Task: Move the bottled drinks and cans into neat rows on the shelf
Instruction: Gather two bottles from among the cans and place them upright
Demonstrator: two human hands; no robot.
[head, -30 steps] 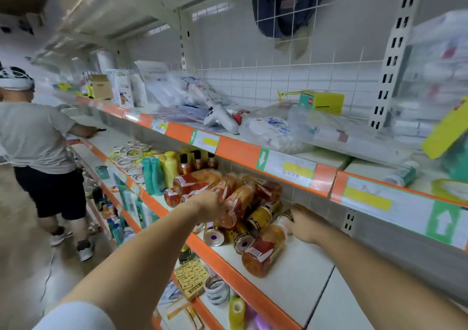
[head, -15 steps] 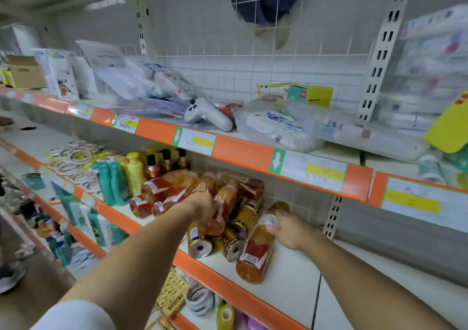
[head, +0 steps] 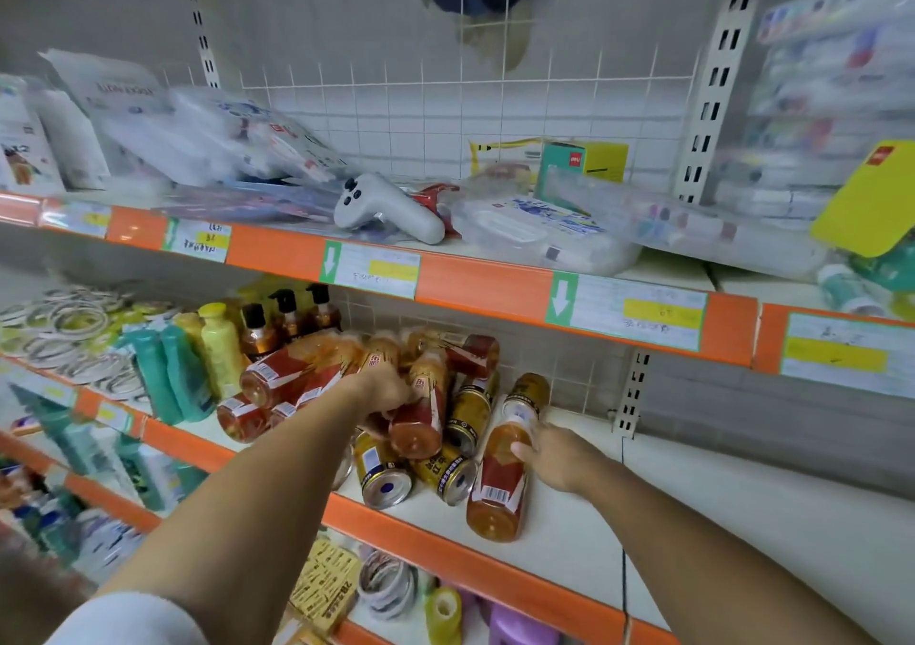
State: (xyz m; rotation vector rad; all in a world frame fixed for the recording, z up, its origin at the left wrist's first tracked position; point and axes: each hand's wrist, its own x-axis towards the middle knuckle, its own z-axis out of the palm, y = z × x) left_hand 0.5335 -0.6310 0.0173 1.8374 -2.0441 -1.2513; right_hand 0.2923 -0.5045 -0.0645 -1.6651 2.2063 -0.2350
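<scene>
A heap of amber tea bottles (head: 292, 372) with red labels and gold cans (head: 381, 476) lies on its side on the white middle shelf (head: 569, 540). My left hand (head: 383, 394) reaches into the heap and grips one tipped bottle (head: 421, 416) near its top. My right hand (head: 554, 456) holds another lying bottle (head: 500, 481) at its middle, right of the pile. A further gold can (head: 527, 392) lies behind that bottle. The fingers of both hands are partly hidden by the bottles.
Teal and yellow bottles (head: 188, 372) and dark pump bottles (head: 287, 315) stand left of the heap. The orange-edged upper shelf (head: 485, 288) overhangs, carrying a white controller (head: 386, 208) and plastic packs. Bare white shelf stretches right of my right hand. Tape rolls lie on the shelf below.
The view has shifted left to right and closer to the shelf. My right hand slid down the lying bottle from its neck toward its middle. My left hand stays in the heap.
</scene>
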